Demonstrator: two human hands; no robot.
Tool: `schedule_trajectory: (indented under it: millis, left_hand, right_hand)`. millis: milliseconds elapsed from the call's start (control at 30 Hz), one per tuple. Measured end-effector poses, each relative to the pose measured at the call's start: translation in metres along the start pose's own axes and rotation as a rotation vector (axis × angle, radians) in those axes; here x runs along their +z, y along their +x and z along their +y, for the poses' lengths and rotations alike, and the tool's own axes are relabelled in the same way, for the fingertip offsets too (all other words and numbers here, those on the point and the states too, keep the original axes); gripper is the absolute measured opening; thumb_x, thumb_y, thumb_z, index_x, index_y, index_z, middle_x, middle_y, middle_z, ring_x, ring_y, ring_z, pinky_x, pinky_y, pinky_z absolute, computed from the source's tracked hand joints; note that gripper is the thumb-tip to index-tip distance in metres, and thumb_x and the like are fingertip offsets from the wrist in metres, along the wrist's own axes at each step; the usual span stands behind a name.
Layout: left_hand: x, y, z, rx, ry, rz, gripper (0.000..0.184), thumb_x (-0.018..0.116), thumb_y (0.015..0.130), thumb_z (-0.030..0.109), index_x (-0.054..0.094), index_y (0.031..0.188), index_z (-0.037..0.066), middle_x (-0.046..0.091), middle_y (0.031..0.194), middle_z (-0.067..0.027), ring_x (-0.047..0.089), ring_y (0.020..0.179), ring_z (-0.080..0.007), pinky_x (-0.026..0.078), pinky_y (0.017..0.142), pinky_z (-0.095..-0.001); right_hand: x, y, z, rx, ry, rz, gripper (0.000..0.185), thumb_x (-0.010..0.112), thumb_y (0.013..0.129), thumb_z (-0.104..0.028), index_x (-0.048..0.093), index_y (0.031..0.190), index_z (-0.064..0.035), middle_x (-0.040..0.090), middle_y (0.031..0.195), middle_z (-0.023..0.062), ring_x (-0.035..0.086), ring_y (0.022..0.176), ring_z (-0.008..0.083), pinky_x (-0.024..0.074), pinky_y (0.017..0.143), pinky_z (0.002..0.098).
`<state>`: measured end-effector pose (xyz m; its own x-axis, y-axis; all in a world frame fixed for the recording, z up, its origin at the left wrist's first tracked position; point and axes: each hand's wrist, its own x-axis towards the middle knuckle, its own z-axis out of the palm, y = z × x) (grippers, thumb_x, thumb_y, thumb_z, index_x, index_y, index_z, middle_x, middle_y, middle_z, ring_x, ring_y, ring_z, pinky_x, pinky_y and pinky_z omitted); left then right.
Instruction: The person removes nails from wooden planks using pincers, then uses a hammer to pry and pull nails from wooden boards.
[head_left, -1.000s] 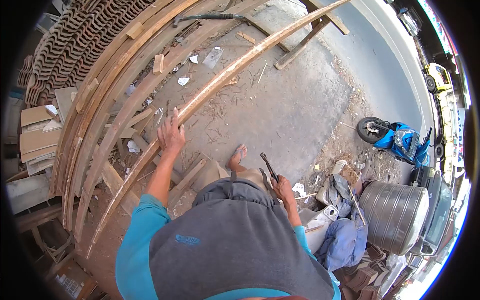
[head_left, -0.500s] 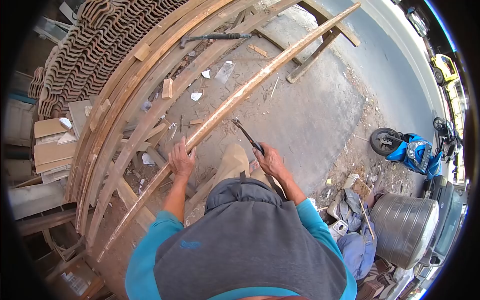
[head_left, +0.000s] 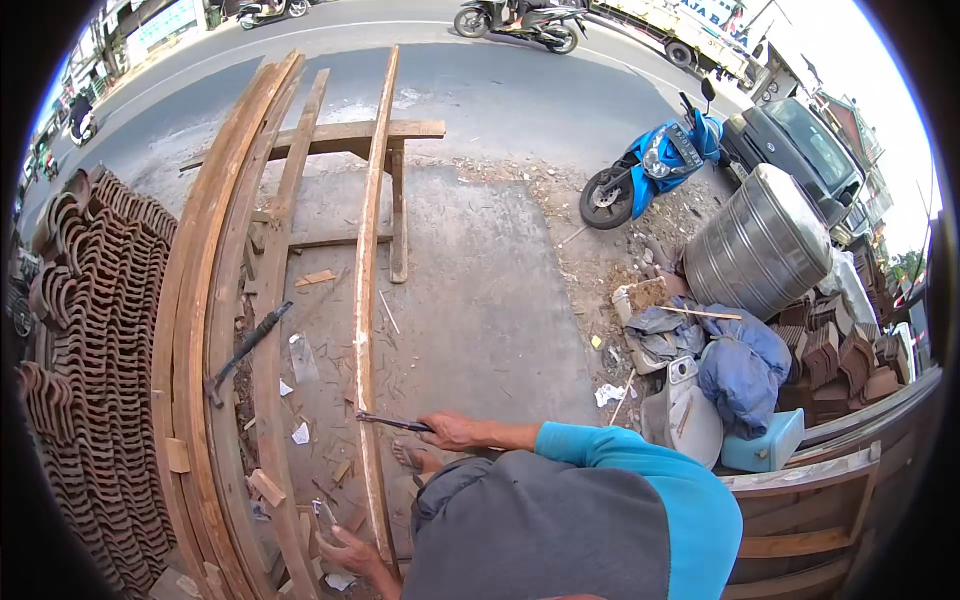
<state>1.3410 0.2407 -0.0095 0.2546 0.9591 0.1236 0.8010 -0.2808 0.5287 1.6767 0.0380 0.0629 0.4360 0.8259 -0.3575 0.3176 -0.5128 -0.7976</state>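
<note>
A long narrow wooden beam (head_left: 366,300), pale and worn along one face, runs away from me, its far end over a wooden trestle (head_left: 400,200). My right hand (head_left: 450,430) is closed around the dark handles of a pair of pincers (head_left: 395,422). The jaws are against the beam's face; whether they grip a nail is too small to tell. Low on the beam's left side is my left hand (head_left: 350,552), fingers apart, with a small whitish thing near the fingertips that I cannot make out. A hammer (head_left: 248,345) rests across the beams on the left.
Several more beams (head_left: 200,320) lie side by side on the left, beside stacked roof tiles (head_left: 110,370). To the right are a blue motorbike (head_left: 660,160), a metal tank (head_left: 755,240) and a blue cloth bundle (head_left: 740,360). A road (head_left: 420,85) with traffic passes ahead.
My view has turned and lifted toward the road. The pincers have moved from beside the beam onto its face. My left hand has loosened from around the beam.
</note>
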Motion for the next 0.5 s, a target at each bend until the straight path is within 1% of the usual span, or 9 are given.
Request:
schedule_trajectory:
  millis: [33, 100, 167, 233, 267, 333, 367, 467, 500]
  left_hand:
    - [0.0, 0.022, -0.004, 0.062, 0.089, 0.084, 0.055, 0.055, 0.105, 0.037, 0.053, 0.141, -0.004, 0.059, 0.136, -0.0264, 0.055, 0.125, -0.0456, 0.043, 0.105, -0.053]
    - [-0.001, 0.072, -0.006, 0.079, 0.111, 0.124, 0.058, 0.056, 0.104, 0.039, 0.051, 0.144, -0.002, 0.057, 0.139, -0.026, 0.053, 0.128, -0.0449, 0.041, 0.108, -0.0536]
    - [0.004, 0.112, 0.0, 0.088, 0.134, 0.161, 0.06, 0.057, 0.103, 0.04, 0.049, 0.147, -0.001, 0.055, 0.142, -0.0256, 0.05, 0.132, -0.0442, 0.039, 0.11, -0.0543]
    - [0.006, 0.142, 0.003, 0.087, 0.17, 0.128, 0.063, 0.057, 0.102, 0.042, 0.048, 0.151, 0.004, 0.052, 0.146, -0.0239, 0.047, 0.136, -0.0422, 0.035, 0.113, -0.055]
    - [0.011, 0.154, -0.001, 0.088, 0.169, 0.127, 0.063, 0.057, 0.102, 0.042, 0.048, 0.151, 0.004, 0.052, 0.146, -0.0239, 0.047, 0.136, -0.0422, 0.035, 0.113, -0.055]
    - [0.025, 0.168, -0.003, 0.106, 0.123, 0.029, 0.064, 0.057, 0.1, 0.045, 0.048, 0.152, 0.009, 0.052, 0.147, -0.0213, 0.048, 0.135, -0.0416, 0.035, 0.113, -0.0548]
    - [0.028, 0.167, -0.005, 0.094, 0.121, 0.028, 0.064, 0.057, 0.1, 0.045, 0.048, 0.152, 0.009, 0.052, 0.147, -0.0213, 0.048, 0.135, -0.0416, 0.035, 0.113, -0.0548]
    - [0.031, 0.17, 0.021, 0.115, 0.264, 0.09, 0.068, 0.063, 0.097, 0.045, 0.046, 0.153, 0.01, 0.049, 0.151, -0.0186, 0.043, 0.14, -0.0418, 0.032, 0.113, -0.0601]
    - [0.024, 0.17, 0.041, 0.119, 0.325, 0.136, 0.068, 0.064, 0.096, 0.044, 0.046, 0.153, 0.011, 0.048, 0.151, -0.0181, 0.041, 0.141, -0.0421, 0.032, 0.113, -0.062]
  right_hand:
    - [0.001, 0.006, 0.0, 0.017, 0.027, 0.018, 0.033, 0.058, 0.099, -0.027, 0.062, 0.116, 0.0013, 0.069, 0.102, 0.028, 0.065, 0.099, 0.0461, 0.0505, 0.085, 0.0526]
    - [0.009, 0.021, 0.001, 0.031, 0.048, 0.034, 0.032, 0.058, 0.099, -0.026, 0.062, 0.116, 0.0014, 0.069, 0.101, 0.0271, 0.065, 0.098, 0.0459, 0.0505, 0.085, 0.0525]
    - [0.017, 0.031, 0.001, -0.046, 0.058, 0.18, 0.035, 0.057, 0.102, -0.03, 0.061, 0.118, 0.0015, 0.064, 0.086, 0.0263, 0.063, 0.084, 0.0449, 0.0475, 0.076, 0.0531]
    - [0.009, 0.035, -0.007, -0.001, 0.065, 0.138, 0.036, 0.057, 0.103, -0.031, 0.061, 0.119, 0.0013, 0.065, 0.087, 0.0264, 0.063, 0.084, 0.045, 0.0473, 0.075, 0.0531]
    - [0.005, 0.037, -0.011, 0.04, 0.075, 0.106, 0.037, 0.057, 0.103, -0.031, 0.061, 0.119, 0.0012, 0.065, 0.087, 0.0264, 0.063, 0.084, 0.0452, 0.0472, 0.075, 0.0531]
    - [0.006, 0.044, -0.011, 0.06, 0.055, 0.125, 0.037, 0.057, 0.103, -0.032, 0.061, 0.119, 0.0009, 0.065, 0.087, 0.0263, 0.063, 0.084, 0.0449, 0.0469, 0.075, 0.053]
    - [0.003, 0.045, -0.01, 0.082, 0.037, 0.138, 0.038, 0.057, 0.103, -0.033, 0.061, 0.12, 0.0006, 0.065, 0.087, 0.0262, 0.063, 0.083, 0.0446, 0.0467, 0.074, 0.0529]
    - [-0.003, 0.056, -0.003, 0.132, -0.025, 0.117, 0.038, 0.057, 0.103, -0.034, 0.061, 0.119, 0.0002, 0.065, 0.086, 0.026, 0.063, 0.083, 0.0438, 0.0469, 0.074, 0.0527]
    - [0.001, 0.056, -0.002, 0.108, -0.031, 0.198, 0.038, 0.057, 0.103, -0.034, 0.061, 0.118, 0.0004, 0.065, 0.087, 0.026, 0.063, 0.083, 0.0439, 0.0477, 0.074, 0.0522]
